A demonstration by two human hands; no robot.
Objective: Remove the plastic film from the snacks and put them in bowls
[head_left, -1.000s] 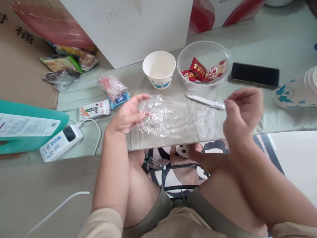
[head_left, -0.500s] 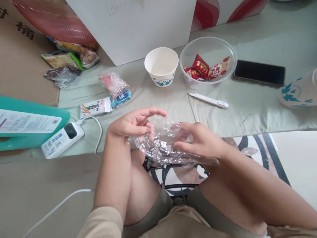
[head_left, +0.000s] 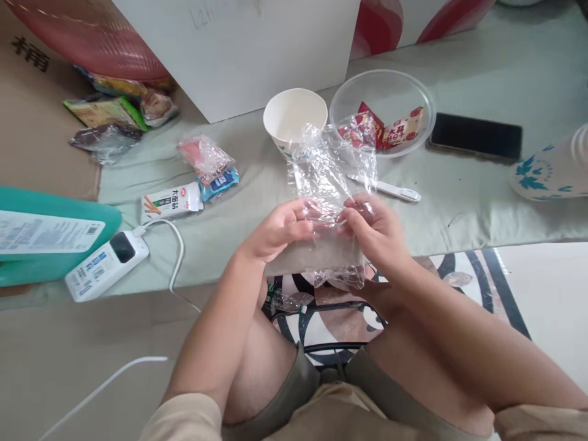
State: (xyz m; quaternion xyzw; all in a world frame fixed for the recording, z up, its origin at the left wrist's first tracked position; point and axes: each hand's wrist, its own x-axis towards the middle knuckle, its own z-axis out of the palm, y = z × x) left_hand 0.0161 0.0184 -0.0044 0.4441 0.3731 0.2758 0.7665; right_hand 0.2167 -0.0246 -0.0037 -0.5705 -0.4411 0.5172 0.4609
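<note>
A crumpled clear plastic bag point(head_left: 321, 171) is stretched between my hands above the table's near edge. My left hand point(head_left: 287, 229) pinches its left side, thumb against the film. On the other side, my right hand point(head_left: 374, 226) grips it between thumb and fingers. The bag's upper part rises in front of a white paper cup point(head_left: 294, 116) and a clear plastic bowl point(head_left: 337, 104), partly veiling both. Red and cream snack packets point(head_left: 404, 130) lie in the bowl. A white utility knife point(head_left: 397, 191) rests just beyond my right hand, its left end behind the film.
A black phone point(head_left: 475, 136) lies right of the bowl, near a stack of paper cups point(head_left: 551, 165). Wrapped snacks point(head_left: 172, 202) lie at left. A white power bank point(head_left: 108, 266) with a cable sits beside a green jug point(head_left: 55, 214). A white box point(head_left: 257, 55) stands behind.
The plastic bag has gone from bunched low between my hands to spread out and raised. My hands have come closer together, and both now grip the film.
</note>
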